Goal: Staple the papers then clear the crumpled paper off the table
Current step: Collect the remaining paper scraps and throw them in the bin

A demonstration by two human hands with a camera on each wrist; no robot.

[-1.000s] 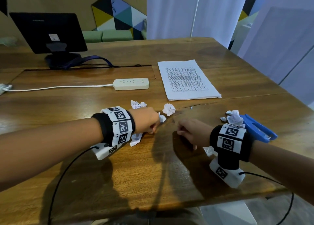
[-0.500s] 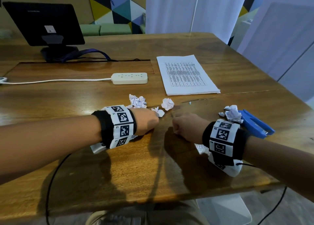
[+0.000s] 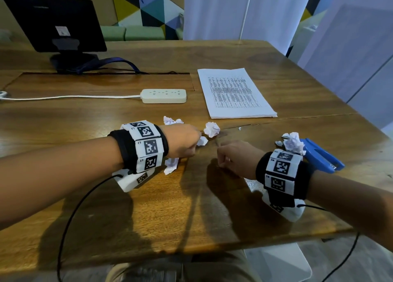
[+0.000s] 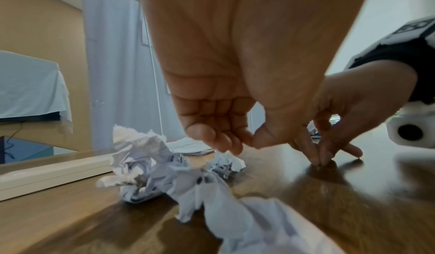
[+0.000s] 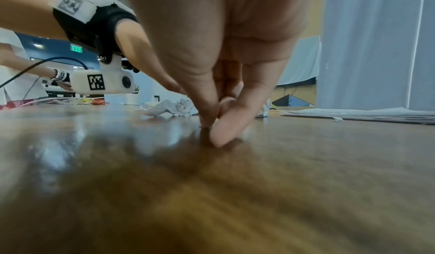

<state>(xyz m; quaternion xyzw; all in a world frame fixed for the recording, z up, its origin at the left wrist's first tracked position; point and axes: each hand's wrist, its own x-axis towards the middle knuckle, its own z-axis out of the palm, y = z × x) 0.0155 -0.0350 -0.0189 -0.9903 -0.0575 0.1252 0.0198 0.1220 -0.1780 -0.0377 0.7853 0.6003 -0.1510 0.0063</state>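
Note:
Several crumpled paper balls lie mid-table: one [image 3: 211, 129], a small one [image 3: 202, 141] at my left knuckles, one behind the left hand [image 3: 172, 120], one under the left wrist [image 3: 171, 165], and one [image 3: 294, 143] against the blue stapler [image 3: 321, 156]. The printed paper stack [image 3: 236, 92] lies flat further back. My left hand [image 3: 194, 147] hovers with fingers curled onto the thumb [image 4: 244, 144], holding nothing I can see. My right hand [image 3: 220, 154] pinches thumb and fingertips together on the bare wood [image 5: 212, 129]; anything between them is too small to see.
A white power strip [image 3: 163, 95] with its cord runs left behind the paper balls. A black monitor [image 3: 55, 24] stands at the back left beside a blue strap. The table's near edge [image 3: 191, 249] is close to my body, and the right edge lies just past the stapler.
Both hands stay close together at the table's middle. The right hand has edged slightly left with its fingertips down on the wood. The paper balls have not moved.

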